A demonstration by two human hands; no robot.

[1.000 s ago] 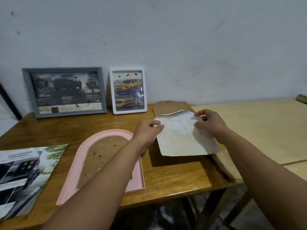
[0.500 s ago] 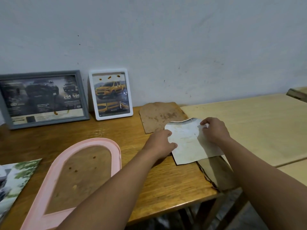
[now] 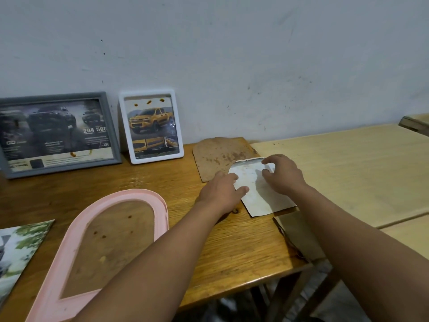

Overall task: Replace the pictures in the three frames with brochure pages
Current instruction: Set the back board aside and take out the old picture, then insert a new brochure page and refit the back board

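Paper (image 3: 262, 196) under both hands, backing board (image 3: 216, 156) beside

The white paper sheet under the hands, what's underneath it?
The white paper sheet lies on the brown wooden table, its far corner overlapping the arched brown backing board. Both hands' fingers cover part of it; anything flat beneath is hidden.
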